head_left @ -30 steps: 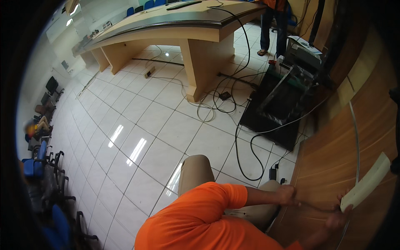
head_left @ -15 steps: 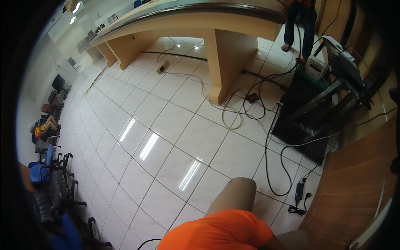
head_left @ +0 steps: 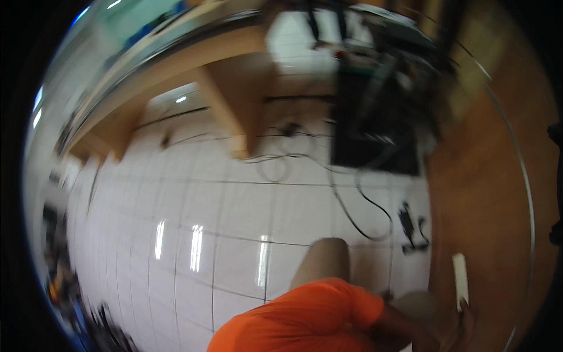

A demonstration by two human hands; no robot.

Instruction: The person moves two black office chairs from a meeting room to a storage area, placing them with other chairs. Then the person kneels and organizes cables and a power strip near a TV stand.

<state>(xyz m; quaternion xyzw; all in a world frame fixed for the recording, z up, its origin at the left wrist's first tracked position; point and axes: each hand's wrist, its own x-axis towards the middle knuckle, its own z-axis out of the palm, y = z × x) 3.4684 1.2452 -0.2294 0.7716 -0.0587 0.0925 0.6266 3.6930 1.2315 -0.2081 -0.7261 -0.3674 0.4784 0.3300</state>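
Gripping the lower end of a cream strip (head_left: 461, 280), the right hand (head_left: 466, 320) is low down in front of the brown wooden panel (head_left: 484, 199), near its left edge, with the strip pointing upward. Dim and blurred, the left hand (head_left: 431, 342) sits below the orange sleeve (head_left: 365, 304); whether it is clenched or released I cannot tell. Beyond, a black adapter (head_left: 406, 219) lies on the tiled floor (head_left: 305, 211) just beside that left edge, and a dark cable (head_left: 373, 239) loops nearby, toward a black base (head_left: 352, 146)
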